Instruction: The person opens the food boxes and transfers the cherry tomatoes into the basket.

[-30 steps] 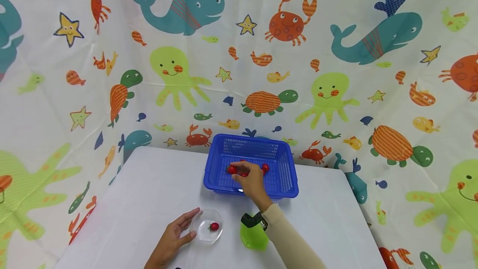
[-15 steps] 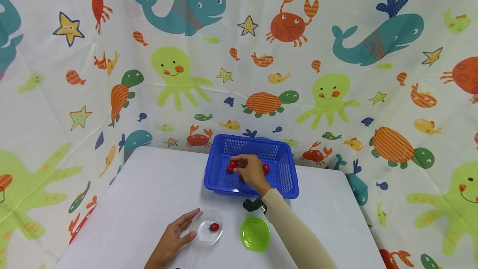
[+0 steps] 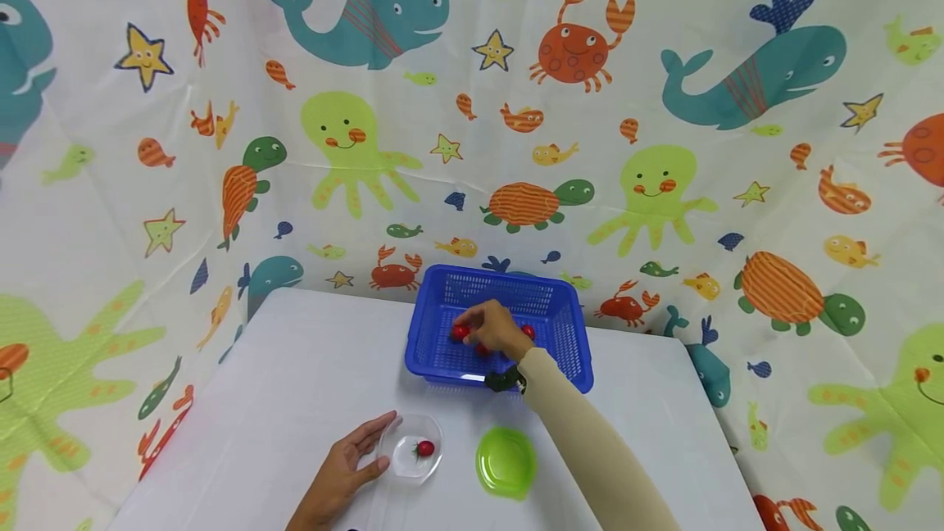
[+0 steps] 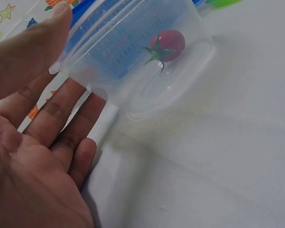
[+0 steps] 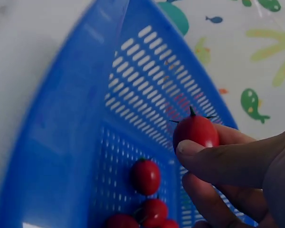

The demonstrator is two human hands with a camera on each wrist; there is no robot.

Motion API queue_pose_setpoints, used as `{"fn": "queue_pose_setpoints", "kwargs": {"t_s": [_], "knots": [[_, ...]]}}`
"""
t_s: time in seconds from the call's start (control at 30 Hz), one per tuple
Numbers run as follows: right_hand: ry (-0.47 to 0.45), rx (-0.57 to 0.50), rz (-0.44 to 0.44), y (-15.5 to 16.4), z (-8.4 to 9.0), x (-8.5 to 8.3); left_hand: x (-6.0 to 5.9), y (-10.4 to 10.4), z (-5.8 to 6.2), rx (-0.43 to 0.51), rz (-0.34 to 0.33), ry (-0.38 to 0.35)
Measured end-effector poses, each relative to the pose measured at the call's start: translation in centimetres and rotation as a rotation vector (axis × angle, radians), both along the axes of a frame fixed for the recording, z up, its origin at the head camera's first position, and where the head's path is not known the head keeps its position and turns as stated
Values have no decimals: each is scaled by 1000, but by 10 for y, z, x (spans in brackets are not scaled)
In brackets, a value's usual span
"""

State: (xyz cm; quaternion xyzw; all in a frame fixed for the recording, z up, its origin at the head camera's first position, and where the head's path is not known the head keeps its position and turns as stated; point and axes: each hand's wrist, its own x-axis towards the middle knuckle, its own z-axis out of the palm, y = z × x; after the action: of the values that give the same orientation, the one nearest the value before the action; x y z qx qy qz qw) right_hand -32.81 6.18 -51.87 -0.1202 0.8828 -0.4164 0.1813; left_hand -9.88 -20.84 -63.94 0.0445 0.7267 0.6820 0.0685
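In the right wrist view my right hand (image 5: pixel 242 166) pinches a cherry tomato (image 5: pixel 199 130) with green sepals between thumb and fingers, above the blue plastic basket (image 3: pixel 424 363). Lower in that basket lie several more tomatoes, one of them a red tomato (image 5: pixel 146 176) apart from the cluster. My left hand (image 3: pixel 342 465) holds a clear plastic container (image 3: pixel 402 460) by its left side, thumb at the near side and fingers round the far side. Inside the container rests a single cherry tomato (image 4: pixel 173 45), its green sepals showing.
A green plastic dish (image 3: pixel 506 462) sits right of the container, on the white tabletop (image 3: pixel 310 367). Behind the basket and at both sides hangs a curtain (image 3: pixel 457 162) printed with sea animals. A dark band (image 3: pixel 504 379) is around the right wrist.
My right hand has moved slightly farther forward over the basket, and the green dish, formerly partly covered by the wrist, shows fully. The left hand and the container stay in place.
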Motion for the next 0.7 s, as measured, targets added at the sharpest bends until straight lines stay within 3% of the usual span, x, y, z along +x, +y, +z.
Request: {"fn": "queue_pose_setpoints", "kwargs": {"t_s": [0.27,0.7], "knots": [[-38,68,53,5,-13,-19,1,-1,3,5,-19,15],[-67,143,95,5,-25,-34,-1,-1,-1,9,-23,32]]}}
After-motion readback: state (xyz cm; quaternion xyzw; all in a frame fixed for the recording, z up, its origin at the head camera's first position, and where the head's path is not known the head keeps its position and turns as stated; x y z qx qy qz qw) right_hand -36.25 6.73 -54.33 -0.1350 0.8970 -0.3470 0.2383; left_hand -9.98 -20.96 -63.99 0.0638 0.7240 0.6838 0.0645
